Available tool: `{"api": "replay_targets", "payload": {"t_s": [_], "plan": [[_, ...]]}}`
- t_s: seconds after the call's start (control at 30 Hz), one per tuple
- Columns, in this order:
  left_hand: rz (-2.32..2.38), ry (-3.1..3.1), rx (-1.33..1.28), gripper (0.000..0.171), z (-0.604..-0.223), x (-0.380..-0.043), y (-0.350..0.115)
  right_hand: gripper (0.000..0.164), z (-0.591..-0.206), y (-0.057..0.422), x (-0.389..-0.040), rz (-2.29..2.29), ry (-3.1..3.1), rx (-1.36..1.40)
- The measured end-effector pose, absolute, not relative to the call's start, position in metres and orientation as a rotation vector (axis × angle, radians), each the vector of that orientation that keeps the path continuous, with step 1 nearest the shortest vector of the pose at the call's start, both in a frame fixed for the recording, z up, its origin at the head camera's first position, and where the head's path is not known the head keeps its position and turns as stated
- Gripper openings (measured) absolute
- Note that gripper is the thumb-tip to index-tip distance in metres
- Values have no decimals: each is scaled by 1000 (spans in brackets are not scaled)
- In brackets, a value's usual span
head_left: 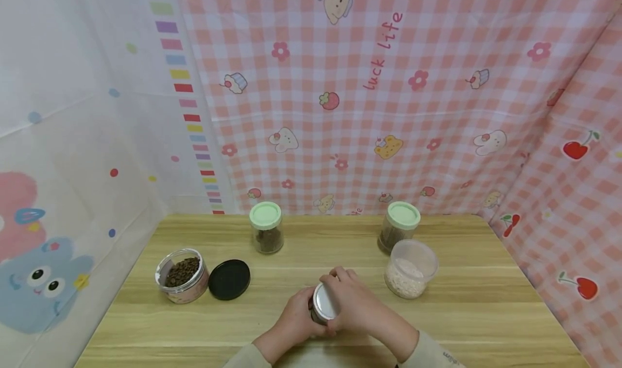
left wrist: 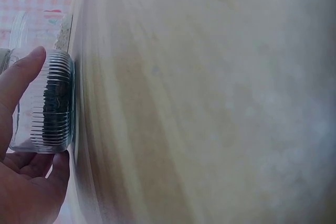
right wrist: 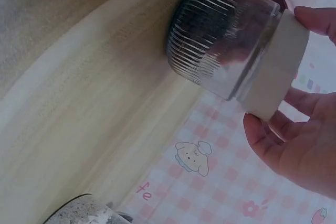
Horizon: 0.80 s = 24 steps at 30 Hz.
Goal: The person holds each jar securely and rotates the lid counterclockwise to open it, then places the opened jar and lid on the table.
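Near the front middle of the table stands a clear ribbed jar [right wrist: 202, 30] with dark contents in its lower part. My left hand [head_left: 295, 317] grips the jar's body from the left, thumb on one side and fingers on the other, as the left wrist view shows. A whitish lid [right wrist: 278, 66] sits on the jar. Around the lid's rim curl the thumb and fingers of my right hand [head_left: 357, 303]. In the head view the hands hide most of the jar's body.
At left are an uncapped tub of brown pellets [head_left: 183, 273] and a black lid [head_left: 229, 279]. Two green-lidded jars stand behind, one left [head_left: 266, 229] and one right [head_left: 399, 227]. An uncovered clear tub [head_left: 412, 271] of whitish flakes is at right. Patterned cloth [head_left: 359, 120] backs the table.
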<state>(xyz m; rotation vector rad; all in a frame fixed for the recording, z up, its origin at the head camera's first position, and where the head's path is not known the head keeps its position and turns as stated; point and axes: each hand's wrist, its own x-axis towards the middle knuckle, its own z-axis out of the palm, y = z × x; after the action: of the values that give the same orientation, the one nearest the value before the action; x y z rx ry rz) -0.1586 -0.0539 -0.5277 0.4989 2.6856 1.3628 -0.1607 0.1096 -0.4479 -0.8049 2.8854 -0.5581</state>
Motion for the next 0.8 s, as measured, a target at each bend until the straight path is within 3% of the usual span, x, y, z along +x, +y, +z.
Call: {"api": "replay_targets", "payload": {"t_s": [0.47,0.8], "plan": [[1367,2732,467,90,-536,-161,-62,79,-438,144,-167,-1175,2706,-614],[1354,2750,418,93,-535,-163,-66,72,-460,174,-170,-1127,2687,-575]]}}
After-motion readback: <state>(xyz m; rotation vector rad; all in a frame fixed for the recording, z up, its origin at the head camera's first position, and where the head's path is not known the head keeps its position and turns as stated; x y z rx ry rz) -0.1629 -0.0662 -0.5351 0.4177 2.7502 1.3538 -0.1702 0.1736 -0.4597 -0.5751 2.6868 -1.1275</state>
